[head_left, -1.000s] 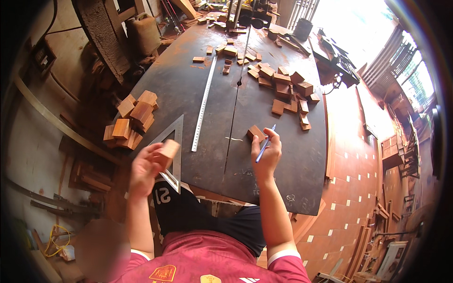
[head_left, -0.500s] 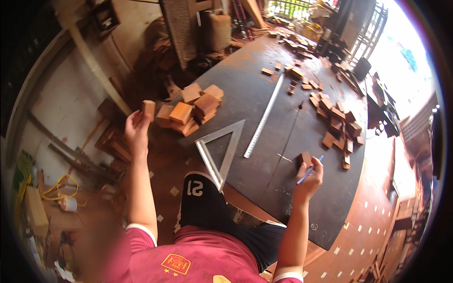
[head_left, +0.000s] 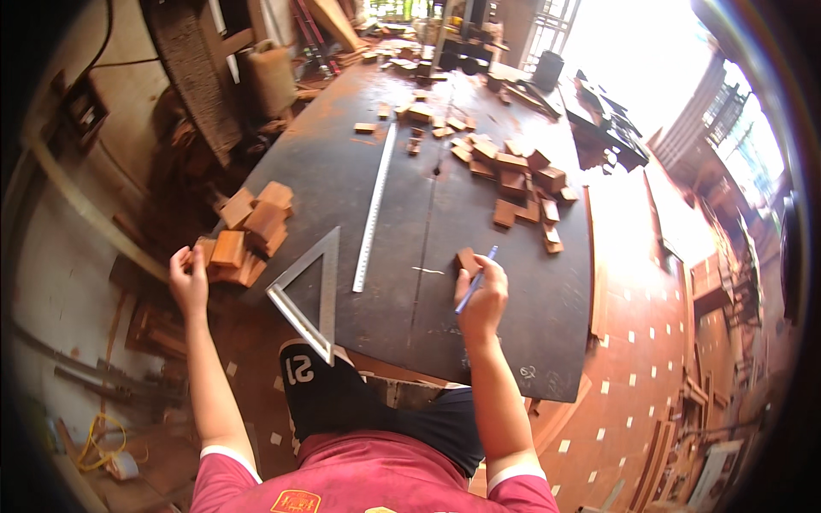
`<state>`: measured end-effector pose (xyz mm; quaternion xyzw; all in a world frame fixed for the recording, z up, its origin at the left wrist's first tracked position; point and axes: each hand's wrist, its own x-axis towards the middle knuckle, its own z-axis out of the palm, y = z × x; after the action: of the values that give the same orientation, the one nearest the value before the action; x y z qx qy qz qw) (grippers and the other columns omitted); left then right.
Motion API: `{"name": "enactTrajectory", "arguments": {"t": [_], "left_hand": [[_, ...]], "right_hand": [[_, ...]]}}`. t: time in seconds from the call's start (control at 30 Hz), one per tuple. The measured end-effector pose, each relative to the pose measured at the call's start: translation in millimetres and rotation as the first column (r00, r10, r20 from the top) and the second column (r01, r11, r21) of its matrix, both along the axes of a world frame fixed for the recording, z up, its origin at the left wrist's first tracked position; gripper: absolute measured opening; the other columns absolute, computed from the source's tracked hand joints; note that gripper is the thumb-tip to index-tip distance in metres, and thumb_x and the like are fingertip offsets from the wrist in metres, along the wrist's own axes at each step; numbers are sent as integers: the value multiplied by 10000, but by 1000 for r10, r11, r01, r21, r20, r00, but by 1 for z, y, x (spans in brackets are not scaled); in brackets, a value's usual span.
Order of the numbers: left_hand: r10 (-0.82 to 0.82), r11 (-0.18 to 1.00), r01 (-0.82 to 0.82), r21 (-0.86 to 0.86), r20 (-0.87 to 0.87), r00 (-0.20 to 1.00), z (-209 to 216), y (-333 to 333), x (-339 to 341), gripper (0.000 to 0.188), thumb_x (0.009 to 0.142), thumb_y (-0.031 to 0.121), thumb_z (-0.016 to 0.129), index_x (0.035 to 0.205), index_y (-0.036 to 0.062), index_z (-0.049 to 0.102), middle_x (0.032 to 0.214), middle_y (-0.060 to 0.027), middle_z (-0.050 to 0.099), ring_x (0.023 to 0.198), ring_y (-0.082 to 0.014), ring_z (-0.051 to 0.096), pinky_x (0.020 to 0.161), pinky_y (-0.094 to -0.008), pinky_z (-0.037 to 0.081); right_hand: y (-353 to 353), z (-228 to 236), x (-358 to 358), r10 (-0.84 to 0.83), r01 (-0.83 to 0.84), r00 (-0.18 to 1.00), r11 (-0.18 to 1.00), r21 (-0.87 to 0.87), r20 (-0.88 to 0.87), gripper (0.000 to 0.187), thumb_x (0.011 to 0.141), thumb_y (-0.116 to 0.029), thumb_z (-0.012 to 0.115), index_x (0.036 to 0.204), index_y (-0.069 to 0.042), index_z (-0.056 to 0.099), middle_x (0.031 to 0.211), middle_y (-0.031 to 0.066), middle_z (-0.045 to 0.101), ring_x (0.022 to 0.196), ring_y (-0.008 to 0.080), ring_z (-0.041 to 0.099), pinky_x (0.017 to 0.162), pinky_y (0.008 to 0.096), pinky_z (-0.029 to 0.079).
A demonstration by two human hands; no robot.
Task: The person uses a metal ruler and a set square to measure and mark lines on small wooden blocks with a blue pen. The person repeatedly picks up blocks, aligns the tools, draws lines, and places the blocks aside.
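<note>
Blue pen [head_left: 467, 299] in closed right hand [head_left: 485, 295], beside one block [head_left: 465, 257]
Left hand [head_left: 190, 282] half-curled at block pile [head_left: 228, 249]; its grip I cannot tell.

Left hand [head_left: 190, 284] and right hand [head_left: 486, 301] are held apart at a dark table [head_left: 385, 318].
A pen [head_left: 491, 256] and a block [head_left: 464, 258] are held in the right hand; the left is placed at a pile [head_left: 227, 250] of blocks, its grip unclear. Between them, a set square [head_left: 328, 295] is laid over the near edge, a ruler [head_left: 375, 209] beside it. Farther off, loose blocks [head_left: 513, 182] are scattered.
</note>
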<state>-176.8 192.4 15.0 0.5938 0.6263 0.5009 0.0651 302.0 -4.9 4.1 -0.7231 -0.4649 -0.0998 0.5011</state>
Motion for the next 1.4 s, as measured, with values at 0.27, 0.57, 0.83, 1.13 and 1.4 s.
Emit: {"name": "enactTrajectory", "arguments": {"t": [0.27, 0.57, 0.83, 1.13, 1.4], "left_hand": [[-40, 997, 32, 73, 115, 993, -15, 49, 3, 515, 1072, 429, 459, 1169, -20, 691, 1160, -162, 723, 1095, -268, 680, 948, -370, 504], [-73, 991, 38, 132, 271, 960, -34, 52, 10, 499, 1072, 328, 368, 1108, -31, 713, 1114, -137, 730, 1060, -257, 680, 962, -369, 500], [-100, 978, 58, 200, 206, 973, -44, 61, 3, 459, 1048, 234, 361, 1083, -57, 714, 1075, -151, 740, 1015, -276, 695, 945, -381, 520], [-116, 959, 87, 270, 92, 989, -61, 72, -11, 430, 1033, 157, 333, 1091, -57, 702, 1082, -167, 732, 1017, -296, 697, 947, -391, 534], [-118, 975, 76, 209, 192, 974, -69, 74, -17, 480, 1043, 215, 324, 1147, -72, 695, 1137, -168, 719, 1060, -280, 677, 986, -396, 507]], "right_hand": [[-2, 8, 5, -1, 5, 993, 1000, 30, -121, 160, 952, -105, 637, 1059, 11, 655, 978, 201, 694, 917, 350, 665, 844, 422, 532], [5, 63, 112, -25, 27, 999, 997, -75, 30, 195, 921, -197, 703, 968, -8, 692, 823, 180, 731, 749, 309, 737, 691, 401, 567], [76, 84, 226, -270, 301, 954, 854, -424, 132, 432, 813, -322, 803, 1100, -21, 686, 1023, 199, 742, 973, 363, 724, 878, 422, 557], [168, 57, 176, -188, 414, 908, 523, -745, 374, 595, 814, -545, 776, 1141, -64, 651, 1120, 141, 721, 1154, 318, 642, 900, 434, 546], [175, 34, 185, -329, 430, 900, 577, -695, 285, 487, 817, -350, 725, 1169, -33, 611, 1122, 192, 704, 1141, 346, 638, 941, 443, 526]]}}
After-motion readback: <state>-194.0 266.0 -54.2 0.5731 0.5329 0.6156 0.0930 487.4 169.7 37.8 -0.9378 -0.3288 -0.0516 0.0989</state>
